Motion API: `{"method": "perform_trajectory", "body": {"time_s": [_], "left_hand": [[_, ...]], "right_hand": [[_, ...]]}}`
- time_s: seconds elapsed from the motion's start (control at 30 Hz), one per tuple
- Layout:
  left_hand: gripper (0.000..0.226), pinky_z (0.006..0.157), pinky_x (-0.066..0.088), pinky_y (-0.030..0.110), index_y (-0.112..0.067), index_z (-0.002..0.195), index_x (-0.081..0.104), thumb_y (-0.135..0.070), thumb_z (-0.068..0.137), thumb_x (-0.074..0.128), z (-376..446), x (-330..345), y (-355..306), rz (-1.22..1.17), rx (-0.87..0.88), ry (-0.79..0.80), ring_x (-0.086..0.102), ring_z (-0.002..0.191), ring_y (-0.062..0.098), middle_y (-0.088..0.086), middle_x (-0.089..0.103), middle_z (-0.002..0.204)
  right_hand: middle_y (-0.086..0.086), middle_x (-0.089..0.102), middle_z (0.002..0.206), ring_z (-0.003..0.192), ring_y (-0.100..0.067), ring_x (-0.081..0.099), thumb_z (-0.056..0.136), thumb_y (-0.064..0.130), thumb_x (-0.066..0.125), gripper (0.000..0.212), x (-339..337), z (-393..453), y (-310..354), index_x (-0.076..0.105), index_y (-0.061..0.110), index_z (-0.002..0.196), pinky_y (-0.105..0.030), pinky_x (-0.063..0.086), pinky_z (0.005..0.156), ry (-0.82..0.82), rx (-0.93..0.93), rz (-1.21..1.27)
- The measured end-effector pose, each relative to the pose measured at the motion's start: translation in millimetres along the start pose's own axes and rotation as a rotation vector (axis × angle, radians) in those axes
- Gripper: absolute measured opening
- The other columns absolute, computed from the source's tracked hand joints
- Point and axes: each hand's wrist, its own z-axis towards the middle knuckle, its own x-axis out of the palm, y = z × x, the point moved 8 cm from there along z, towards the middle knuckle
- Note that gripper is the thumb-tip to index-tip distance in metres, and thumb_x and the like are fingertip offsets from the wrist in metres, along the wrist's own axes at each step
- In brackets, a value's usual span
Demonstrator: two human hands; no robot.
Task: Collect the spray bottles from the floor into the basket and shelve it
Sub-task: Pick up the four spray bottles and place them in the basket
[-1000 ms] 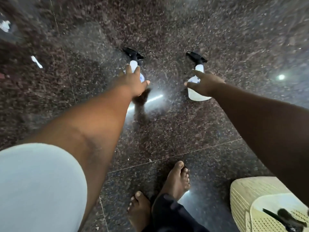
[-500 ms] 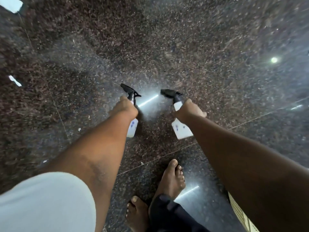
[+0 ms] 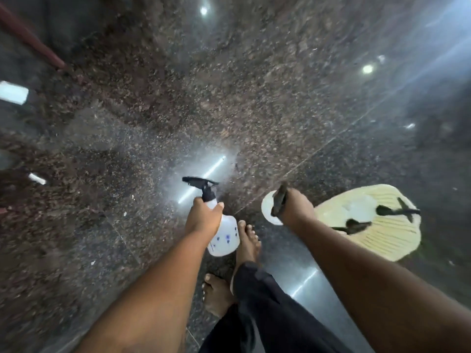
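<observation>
So now both hands are gripping a spray bottle each, left hand (image 3: 204, 220) wrapping one bottle (image 3: 224, 238), right hand (image 3: 295, 212) carrying the other bottle (image 3: 274, 207) off the floor (image 3: 229, 98) toward the basket (image 3: 387, 233) just beside it.

Both arms are bare all the way down, with no sleeves, no watch and no rings to be seen on the left hand (image 3: 204, 220) or the right hand (image 3: 295, 212). Below the hands, the person wears dark, loose cloth trousers (image 3: 267, 309) that look black or very dark blue, with soft folds. The trouser leg ends at the ankle. Both bare feet (image 3: 247, 240) stick out under it, with no shoes or socks, and the toes show plainly.
</observation>
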Motion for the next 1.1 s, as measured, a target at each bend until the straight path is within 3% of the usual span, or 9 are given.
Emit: {"method": "perform_trajectory", "body": {"time_s": [0.17, 0.3, 0.43, 0.5, 0.6, 0.67, 0.77, 0.97, 1.1], "left_hand": [[0.027, 0.067, 0.040, 0.030, -0.034, 0.093, 0.053, -0.053, 0.077, 0.063, -112, 24, -34, -0.069, 0.148, 0.158, 0.063, 0.082, 0.026, -0.004, 0.067, 0.087], [0.025, 0.069, 0.040, 0.028, -0.032, 0.091, 0.057, -0.050, 0.076, 0.065, -168, 79, -53, -0.114, 0.156, 0.272, 0.060, 0.079, 0.021, -0.008, 0.062, 0.079], [0.029, 0.060, 0.046, 0.026, -0.020, 0.086, 0.065, -0.044, 0.070, 0.068, -201, 157, -66, -0.203, 0.086, 0.289, 0.061, 0.067, 0.015, -0.011, 0.062, 0.068], [0.027, 0.066, 0.054, 0.032, -0.016, 0.073, 0.063, -0.042, 0.066, 0.069, -214, 195, -73, -0.258, 0.042, 0.284, 0.064, 0.069, 0.020, -0.005, 0.065, 0.068], [0.024, 0.074, 0.054, 0.035, -0.023, 0.064, 0.058, -0.043, 0.066, 0.070, -233, 244, -78, -0.341, -0.026, 0.215, 0.068, 0.084, 0.027, -0.002, 0.068, 0.073], [0.027, 0.081, 0.054, 0.037, -0.021, 0.083, 0.066, -0.043, 0.070, 0.073, -239, 266, -78, -0.398, -0.080, 0.129, 0.068, 0.093, 0.030, 0.005, 0.073, 0.090], [0.042, 0.081, 0.048, 0.033, -0.013, 0.104, 0.067, -0.038, 0.072, 0.077, -238, 295, -73, -0.484, -0.199, -0.040, 0.066, 0.100, 0.034, 0.012, 0.073, 0.106], [0.040, 0.084, 0.047, 0.036, -0.009, 0.105, 0.067, -0.030, 0.072, 0.079, -224, 339, -61, -0.648, -0.383, -0.242, 0.066, 0.103, 0.036, 0.014, 0.073, 0.108], [0.031, 0.075, 0.041, 0.027, -0.013, 0.097, 0.068, -0.028, 0.072, 0.079, -215, 359, -56, -0.645, -0.391, -0.279, 0.068, 0.099, 0.033, 0.012, 0.074, 0.105]], "right_hand": [[-0.002, 0.071, 0.099, 0.090, -0.023, 0.066, 0.076, 0.032, 0.071, 0.035, -52, -96, -99, 0.063, 0.025, 0.109, -0.029, 0.049, 0.074, -0.089, 0.116, 0.286], [0.001, 0.071, 0.091, 0.087, -0.020, 0.067, 0.076, 0.021, 0.072, 0.026, -73, -132, -173, 0.066, 0.024, 0.102, -0.034, 0.053, 0.079, -0.152, 0.195, 0.424], [0.009, 0.067, 0.078, 0.075, -0.012, 0.065, 0.074, 0.022, 0.077, 0.025, -85, -129, -248, 0.066, 0.028, 0.095, -0.017, 0.045, 0.055, -0.230, 0.248, 0.514], [0.008, 0.068, 0.079, 0.074, -0.008, 0.064, 0.076, 0.018, 0.076, 0.025, -87, -116, -275, 0.066, 0.021, 0.099, -0.011, 0.043, 0.052, -0.223, 0.240, 0.608], [-0.001, 0.070, 0.091, 0.079, -0.008, 0.064, 0.078, 0.015, 0.073, 0.028, -92, -95, -302, 0.066, 0.017, 0.105, -0.020, 0.046, 0.066, -0.197, 0.208, 0.656], [-0.003, 0.068, 0.097, 0.076, 0.001, 0.062, 0.083, 0.013, 0.067, 0.029, -92, -77, -309, 0.064, 0.017, 0.112, -0.012, 0.043, 0.066, -0.161, 0.160, 0.659], [-0.005, 0.069, 0.103, 0.085, -0.013, 0.065, 0.085, 0.017, 0.063, 0.030, -85, -49, -323, 0.063, 0.020, 0.115, -0.013, 0.043, 0.065, -0.113, 0.146, 0.632], [-0.004, 0.070, 0.104, 0.095, -0.021, 0.065, 0.082, 0.019, 0.067, 0.033, -58, -14, -343, 0.063, 0.021, 0.115, -0.032, 0.052, 0.080, -0.088, 0.175, 0.717], [0.010, 0.066, 0.084, 0.083, -0.014, 0.065, 0.078, 0.019, 0.070, 0.022, -37, -8, -355, 0.062, 0.030, 0.095, -0.019, 0.048, 0.064, -0.139, 0.200, 0.770]]}}
